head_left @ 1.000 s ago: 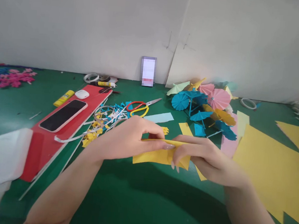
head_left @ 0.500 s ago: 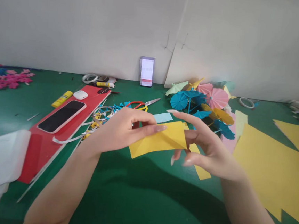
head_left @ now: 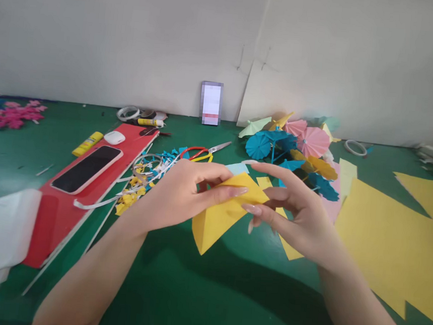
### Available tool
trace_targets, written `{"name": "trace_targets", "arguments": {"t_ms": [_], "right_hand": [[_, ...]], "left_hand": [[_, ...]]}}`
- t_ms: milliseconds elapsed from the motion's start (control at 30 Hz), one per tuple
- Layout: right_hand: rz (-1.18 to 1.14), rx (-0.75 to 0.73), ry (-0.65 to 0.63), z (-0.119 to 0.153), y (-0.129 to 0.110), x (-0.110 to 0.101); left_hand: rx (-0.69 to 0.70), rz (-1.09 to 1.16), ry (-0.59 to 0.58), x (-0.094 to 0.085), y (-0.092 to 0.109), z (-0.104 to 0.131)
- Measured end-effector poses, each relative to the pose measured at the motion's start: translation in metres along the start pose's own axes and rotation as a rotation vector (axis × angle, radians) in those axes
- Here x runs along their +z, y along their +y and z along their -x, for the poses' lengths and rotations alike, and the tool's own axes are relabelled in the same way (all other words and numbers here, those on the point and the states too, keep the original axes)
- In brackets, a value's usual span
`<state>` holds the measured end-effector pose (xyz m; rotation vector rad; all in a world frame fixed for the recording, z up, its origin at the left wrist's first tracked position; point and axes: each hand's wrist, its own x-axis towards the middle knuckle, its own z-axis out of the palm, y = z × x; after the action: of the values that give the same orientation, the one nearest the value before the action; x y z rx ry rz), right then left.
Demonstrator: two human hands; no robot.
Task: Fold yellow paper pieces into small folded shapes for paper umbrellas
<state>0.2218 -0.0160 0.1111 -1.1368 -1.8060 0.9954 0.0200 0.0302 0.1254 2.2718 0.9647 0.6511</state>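
A folded piece of yellow paper (head_left: 221, 216) is held above the green table between my two hands. My left hand (head_left: 195, 188) pinches its upper part, thumb on the near face and the fingers behind. At the paper's right corner, my right hand (head_left: 291, 209) grips with the thumb in front and fingertips behind; its index finger stretches out above. One point of the paper hangs down at the lower left. A yellow strip (head_left: 289, 242) lies under my right hand, and a light blue paper piece (head_left: 239, 168) shows just beyond the folded paper.
Scissors (head_left: 205, 154) lie behind my left hand, beside paper scraps (head_left: 133, 195). Paper umbrellas (head_left: 314, 143) are heaped at the back right, with yellow sheets (head_left: 392, 233) at right. On the left are a red board (head_left: 45, 233), a phone (head_left: 87, 169) and a white power bank (head_left: 5, 235).
The yellow paper has turned, so its lower left point now hangs further down. My right thumb has closed onto its right corner.
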Motion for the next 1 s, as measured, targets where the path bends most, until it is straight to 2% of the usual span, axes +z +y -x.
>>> {"name": "trace_targets", "arguments": {"t_ms": [100, 200, 500, 1000], "right_hand": [[0.029, 0.010, 0.094, 0.0009, -0.0002, 0.0016], [0.036, 0.001, 0.140, 0.0031, -0.0005, 0.0029], [-0.047, 0.032, 0.166, 0.0034, -0.0023, 0.0027], [-0.103, 0.066, 0.166, 0.0020, -0.0065, 0.0013]], "left_hand": [[0.011, -0.007, 0.086, 0.0004, -0.0006, 0.0010], [0.015, -0.020, 0.101, 0.0022, -0.0007, 0.0017], [-0.015, 0.009, 0.040, 0.0034, 0.0039, 0.0005], [-0.007, 0.003, 0.074, 0.0063, 0.0037, 0.0003]]}}
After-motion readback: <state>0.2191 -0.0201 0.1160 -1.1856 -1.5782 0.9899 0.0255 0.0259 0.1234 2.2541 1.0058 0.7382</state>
